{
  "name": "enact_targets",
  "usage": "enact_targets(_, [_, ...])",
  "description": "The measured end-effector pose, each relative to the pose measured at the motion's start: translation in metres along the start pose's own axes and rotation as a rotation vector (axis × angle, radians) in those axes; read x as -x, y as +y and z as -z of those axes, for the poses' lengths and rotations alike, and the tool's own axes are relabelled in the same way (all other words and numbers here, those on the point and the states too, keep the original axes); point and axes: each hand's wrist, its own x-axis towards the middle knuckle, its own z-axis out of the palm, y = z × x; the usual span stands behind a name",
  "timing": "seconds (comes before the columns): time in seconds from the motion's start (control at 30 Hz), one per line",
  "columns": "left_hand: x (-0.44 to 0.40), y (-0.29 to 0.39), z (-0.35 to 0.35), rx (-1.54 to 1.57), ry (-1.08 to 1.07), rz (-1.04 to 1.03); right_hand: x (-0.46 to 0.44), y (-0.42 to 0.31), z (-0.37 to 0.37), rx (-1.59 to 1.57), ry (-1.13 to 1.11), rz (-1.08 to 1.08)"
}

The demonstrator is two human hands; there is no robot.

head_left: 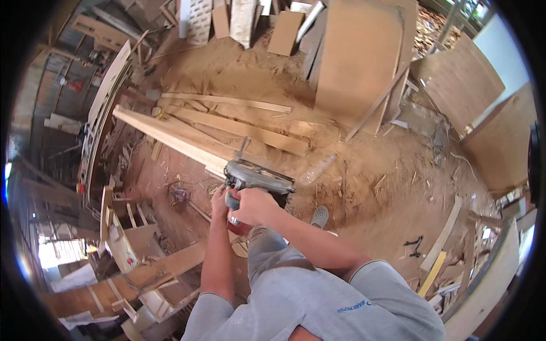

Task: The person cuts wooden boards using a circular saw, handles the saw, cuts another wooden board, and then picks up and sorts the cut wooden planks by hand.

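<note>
A circular saw [259, 175] is at the near end of a long wooden plank [176, 139], in front of my body. My right hand [255, 206] is wrapped round the saw's dark handle. Just left of it, my left hand [219, 203] is closed against the motor side of the saw, its fingers partly hidden. The plank runs from the saw away to the upper left. I cannot tell whether the blade touches the wood. A red part [239, 228] shows below my hands.
Loose boards [250, 131] lie on the sawdust-covered ground beyond the saw. A clear plastic bottle [319, 169] lies to the right, near my shoe [320, 216]. Large panels [358, 57] lean at the back. A reddish power tool [180, 194] sits on the ground at left.
</note>
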Motion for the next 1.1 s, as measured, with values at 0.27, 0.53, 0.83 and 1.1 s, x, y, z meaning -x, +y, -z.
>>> enact_targets(0.27, [-0.017, 0.000, 0.025, 0.245, -0.091, 0.146, -0.008, -0.005, 0.005, -0.101, 0.000, 0.072])
enact_targets(0.53, [-0.012, 0.032, 0.023, 0.160, -0.070, 0.194, -0.025, -0.014, 0.002, -0.158, -0.030, 0.055])
enact_targets(0.83, [0.006, 0.061, 0.034, 0.124, -0.003, 0.287, -0.049, -0.024, -0.018, -0.232, 0.027, 0.062])
enact_targets(1.1, [0.031, 0.096, 0.038, 0.125, 0.084, 0.335, -0.079, -0.040, -0.029, -0.220, 0.022, 0.035])
